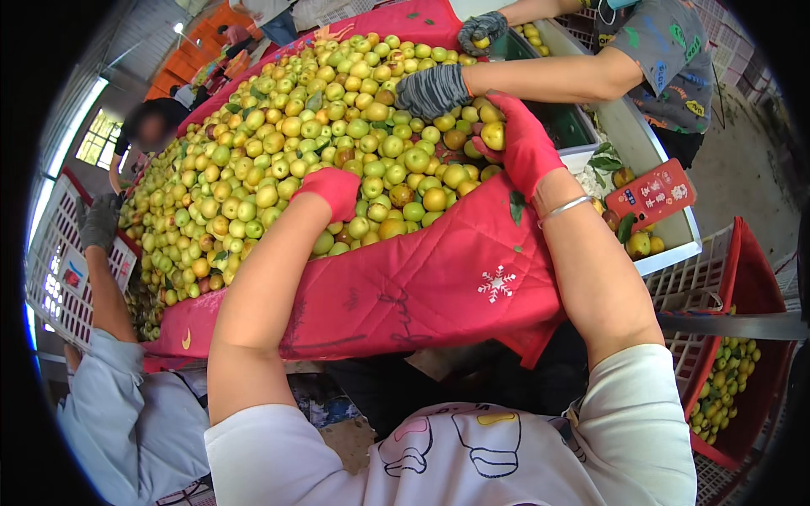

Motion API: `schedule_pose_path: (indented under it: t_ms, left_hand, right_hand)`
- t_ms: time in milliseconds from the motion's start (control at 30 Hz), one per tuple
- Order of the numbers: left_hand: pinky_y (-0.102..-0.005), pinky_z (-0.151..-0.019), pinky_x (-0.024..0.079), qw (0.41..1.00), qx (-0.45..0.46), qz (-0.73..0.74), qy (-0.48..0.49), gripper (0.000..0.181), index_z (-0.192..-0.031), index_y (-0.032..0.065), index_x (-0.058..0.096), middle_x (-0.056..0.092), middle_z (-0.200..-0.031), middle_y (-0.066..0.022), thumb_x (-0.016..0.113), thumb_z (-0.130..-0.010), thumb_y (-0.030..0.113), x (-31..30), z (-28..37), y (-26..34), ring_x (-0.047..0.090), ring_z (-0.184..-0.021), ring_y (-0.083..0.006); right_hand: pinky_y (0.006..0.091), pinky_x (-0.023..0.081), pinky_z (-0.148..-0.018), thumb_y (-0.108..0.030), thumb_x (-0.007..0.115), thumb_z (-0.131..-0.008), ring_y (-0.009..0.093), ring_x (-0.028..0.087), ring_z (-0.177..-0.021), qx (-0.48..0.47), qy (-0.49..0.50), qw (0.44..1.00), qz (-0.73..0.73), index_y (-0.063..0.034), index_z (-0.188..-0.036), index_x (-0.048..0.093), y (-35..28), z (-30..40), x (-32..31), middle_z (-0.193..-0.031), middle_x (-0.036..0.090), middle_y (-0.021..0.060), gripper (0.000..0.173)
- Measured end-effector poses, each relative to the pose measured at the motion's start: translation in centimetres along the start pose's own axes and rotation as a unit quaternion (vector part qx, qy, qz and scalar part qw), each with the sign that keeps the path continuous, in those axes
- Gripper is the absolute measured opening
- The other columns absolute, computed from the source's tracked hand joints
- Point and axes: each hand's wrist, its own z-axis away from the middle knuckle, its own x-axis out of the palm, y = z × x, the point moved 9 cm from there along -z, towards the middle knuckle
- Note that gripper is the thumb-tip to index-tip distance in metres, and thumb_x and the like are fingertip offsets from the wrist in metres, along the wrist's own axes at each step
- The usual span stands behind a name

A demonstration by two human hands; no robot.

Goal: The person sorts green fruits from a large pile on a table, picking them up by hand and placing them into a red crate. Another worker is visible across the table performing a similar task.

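Note:
A large heap of small yellow-green fruits, probably jujubes, lies before me on a red quilted cloth. My left hand, in a red glove, rests on the near part of the heap; its fingers are hidden, so whether it holds a fruit cannot be seen. At the heap's right edge my right hand, also red-gloved, has a yellowish fruit between thumb and fingers. Just beyond it, a co-worker's grey-gloved hand reaches onto the fruits.
Right of the cloth are a green-lined bin and a white metal-edged tray with a red phone. A red-lined crate of fruit stands lower right. At left, another person's gloved hand holds a white crate.

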Motion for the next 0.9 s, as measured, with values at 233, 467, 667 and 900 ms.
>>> schedule_pose_path:
  t_ms: [233,467,667,900]
  left_hand:
    - [-0.0342,-0.072,0.046,0.922,0.072,0.359,0.125,0.023,-0.094,0.0064,0.056,0.059,-0.082,-0.0146,0.058,-0.071,0.010,-2.3,4.0,0.9,0.057,-0.075,-0.0268]
    - [-0.0461,-0.072,0.050,0.974,0.083,0.076,0.199,0.037,-0.107,0.0267,0.066,0.065,-0.085,-0.0193,0.058,-0.074,0.013,-0.5,5.2,4.7,0.062,-0.081,-0.0367]
    - [-0.0317,-0.068,0.047,0.830,0.144,0.421,0.337,0.040,-0.105,-0.0001,0.062,0.065,-0.081,-0.0125,0.072,-0.071,0.021,-4.3,8.4,4.2,0.058,-0.073,-0.0194]
    - [-0.0269,-0.077,0.050,0.650,0.155,0.635,0.388,0.046,-0.132,0.0026,0.046,0.052,-0.126,-0.0116,0.060,-0.090,0.014,-7.0,13.1,4.6,0.056,-0.098,-0.0172]
  right_hand:
    - [0.0330,0.054,-0.061,-0.035,0.056,-0.087,0.024,0.063,-0.087,0.041,0.011,0.998,-0.046,-0.0099,-0.116,0.052,-0.3,0.7,0.5,-0.102,0.059,0.0124,0.038]
    - [0.0370,0.050,-0.075,-0.020,0.071,-0.066,0.029,0.056,-0.095,-0.340,-0.104,0.911,0.210,-0.0138,-0.113,0.056,0.2,-0.8,2.1,-0.101,0.057,0.0130,0.050]
    - [0.0260,0.050,-0.059,-0.041,0.059,-0.085,0.015,0.058,-0.081,0.114,-0.095,0.963,-0.224,-0.0139,-0.099,0.057,0.4,3.1,2.6,-0.095,0.059,0.0030,0.031]
    - [0.0400,0.048,-0.093,-0.028,0.057,-0.089,0.027,0.052,-0.112,0.131,-0.221,0.760,-0.597,-0.0034,-0.112,0.054,2.4,8.4,7.6,-0.115,0.057,0.0105,0.034]
